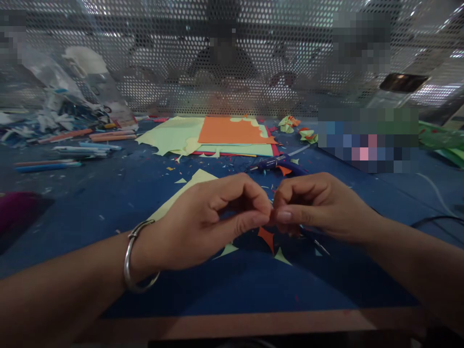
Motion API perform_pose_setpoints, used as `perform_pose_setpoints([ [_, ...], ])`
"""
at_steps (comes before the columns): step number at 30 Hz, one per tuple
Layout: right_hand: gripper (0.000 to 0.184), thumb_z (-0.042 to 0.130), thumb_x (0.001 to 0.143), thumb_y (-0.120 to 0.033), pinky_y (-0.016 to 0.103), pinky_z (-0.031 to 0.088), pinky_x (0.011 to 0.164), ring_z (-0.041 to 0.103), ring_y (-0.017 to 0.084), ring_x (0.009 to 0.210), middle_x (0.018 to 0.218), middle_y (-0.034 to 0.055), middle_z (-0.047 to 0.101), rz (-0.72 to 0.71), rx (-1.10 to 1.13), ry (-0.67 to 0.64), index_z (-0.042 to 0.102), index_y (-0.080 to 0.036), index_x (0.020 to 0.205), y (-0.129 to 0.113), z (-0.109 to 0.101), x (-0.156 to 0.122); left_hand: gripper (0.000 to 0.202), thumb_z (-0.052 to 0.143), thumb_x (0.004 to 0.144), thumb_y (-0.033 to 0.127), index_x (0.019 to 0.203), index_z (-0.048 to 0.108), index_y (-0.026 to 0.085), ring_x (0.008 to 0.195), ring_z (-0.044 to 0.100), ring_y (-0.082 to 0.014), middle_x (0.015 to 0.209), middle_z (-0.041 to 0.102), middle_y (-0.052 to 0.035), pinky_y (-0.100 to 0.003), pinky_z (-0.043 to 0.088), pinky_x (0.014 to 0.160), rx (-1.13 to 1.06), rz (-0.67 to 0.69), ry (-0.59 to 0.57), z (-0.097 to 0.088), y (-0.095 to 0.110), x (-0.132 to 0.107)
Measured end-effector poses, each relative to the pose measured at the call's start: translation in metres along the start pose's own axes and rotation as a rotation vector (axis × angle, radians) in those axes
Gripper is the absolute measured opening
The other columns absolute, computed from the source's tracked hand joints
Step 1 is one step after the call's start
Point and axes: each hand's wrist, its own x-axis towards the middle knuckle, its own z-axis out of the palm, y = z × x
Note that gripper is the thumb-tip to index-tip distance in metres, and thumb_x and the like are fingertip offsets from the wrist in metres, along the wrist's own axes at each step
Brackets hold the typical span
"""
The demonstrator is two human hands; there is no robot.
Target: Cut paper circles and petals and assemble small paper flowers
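My left hand (213,217), with a metal bangle (136,263) on the wrist, and my right hand (319,208) meet fingertip to fingertip above the blue table (108,203). Both are closed in a pinch on something tiny between them that I cannot make out. Under the hands lie small paper scraps: an orange one (267,239) and pale yellow ones (282,256). A pale yellow sheet (188,191) lies partly hidden under my left hand.
A stack of coloured paper with an orange sheet (232,130) on top lies further back. A blue glue gun (279,163) rests behind my hands. Pens and pencils (72,147) lie at the left. A perforated metal screen (232,58) closes the far side. A cable (435,220) runs at right.
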Motion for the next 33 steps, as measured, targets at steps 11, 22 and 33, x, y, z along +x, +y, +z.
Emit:
perform_pose_setpoints([
  [11, 0.031, 0.088, 0.076, -0.038, 0.019, 0.04, 0.047, 0.05, 0.007, 0.052, 0.062, -0.0034, 0.062, -0.11, -0.135, 0.086, 0.068, -0.016, 0.07, 0.001, 0.006, 0.005, 0.004, 0.072, 0.092, 0.023, 0.092, 0.071, 0.019, 0.073, 0.066, -0.0066, 0.083, 0.072, 0.0036, -0.016, 0.053, 0.068, 0.0, -0.124, 0.094, 0.008, -0.002, 0.001],
  [22, 0.021, 0.078, 0.086, -0.039, 0.023, 0.047, 0.049, 0.061, 0.01, 0.053, 0.067, -0.0009, 0.069, -0.147, -0.388, 0.428, 0.071, -0.02, 0.085, 0.001, -0.009, 0.006, 0.015, 0.065, 0.096, 0.036, 0.094, 0.066, 0.021, 0.071, 0.069, -0.0142, 0.078, 0.073, 0.0005, -0.026, 0.051, 0.065, 0.322, -0.228, 0.348, -0.035, -0.021, 0.012],
  [33, 0.014, 0.063, 0.092, -0.028, 0.027, 0.039, 0.053, 0.055, 0.01, 0.053, 0.062, -0.0039, 0.061, -0.229, -0.743, 0.471, 0.067, -0.02, 0.081, 0.002, -0.025, 0.002, 0.054, 0.05, 0.093, 0.06, 0.127, 0.065, 0.021, 0.105, 0.066, -0.0322, 0.125, 0.067, -0.0133, -0.036, 0.047, 0.076, 1.057, -0.542, -0.093, -0.055, -0.047, 0.008],
])
